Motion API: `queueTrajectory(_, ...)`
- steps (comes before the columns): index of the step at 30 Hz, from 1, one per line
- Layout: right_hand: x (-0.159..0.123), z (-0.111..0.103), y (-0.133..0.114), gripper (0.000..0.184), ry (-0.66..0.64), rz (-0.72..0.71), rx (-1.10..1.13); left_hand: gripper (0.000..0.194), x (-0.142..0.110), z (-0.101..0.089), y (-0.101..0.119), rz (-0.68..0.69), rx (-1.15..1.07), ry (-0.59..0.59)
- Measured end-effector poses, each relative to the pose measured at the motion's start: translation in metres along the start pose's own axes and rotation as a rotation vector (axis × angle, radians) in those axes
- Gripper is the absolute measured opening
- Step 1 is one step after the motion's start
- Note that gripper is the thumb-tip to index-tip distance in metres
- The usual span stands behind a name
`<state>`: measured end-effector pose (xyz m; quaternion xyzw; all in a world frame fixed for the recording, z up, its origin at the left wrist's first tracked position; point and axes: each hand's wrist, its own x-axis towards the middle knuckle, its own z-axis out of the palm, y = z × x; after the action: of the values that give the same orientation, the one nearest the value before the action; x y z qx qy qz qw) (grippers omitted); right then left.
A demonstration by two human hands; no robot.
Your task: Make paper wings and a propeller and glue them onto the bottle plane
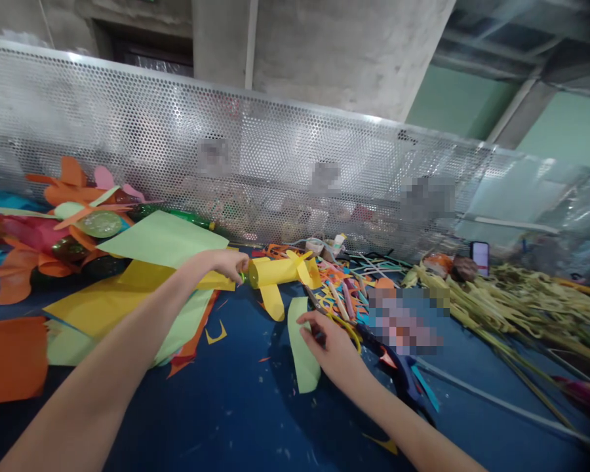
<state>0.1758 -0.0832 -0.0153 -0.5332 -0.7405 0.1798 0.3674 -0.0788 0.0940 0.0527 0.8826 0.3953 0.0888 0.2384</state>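
My left hand [230,263] is closed at the neck end of a bottle wrapped in yellow paper [278,272]. The bottle lies on its side, with a yellow paper wing pointing toward me and more yellow flaps at its far right end. A bit of green shows at its neck under my fingers. My right hand [335,351] pinches a curved piece of light green paper [301,347] by its right edge, just below the bottle. The thumb is partly hidden. Yellow-handled scissors [347,328] lie beyond my right hand.
Coloured paper sheets [167,237] are stacked at left, near bottles with orange paper flaps [71,190]. Colourful paper scraps [344,295] lie right of centre. Dried husks [531,301] and a phone [480,257] are at right. A perforated metal panel [275,157] runs behind the blue table [236,400].
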Motion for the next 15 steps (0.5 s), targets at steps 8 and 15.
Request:
queueTrajectory(8,0.002,0.000,0.008,0.027,0.032,-0.061,-0.026,0.043,-0.031,-0.037,0.007,0.001,-0.049,0.239)
queueTrajectory(15,-0.001,-0.006,-0.005,0.024,0.056,-0.065,-0.002,0.041,-0.038,-0.043,0.014,0.037,-0.354,0.484)
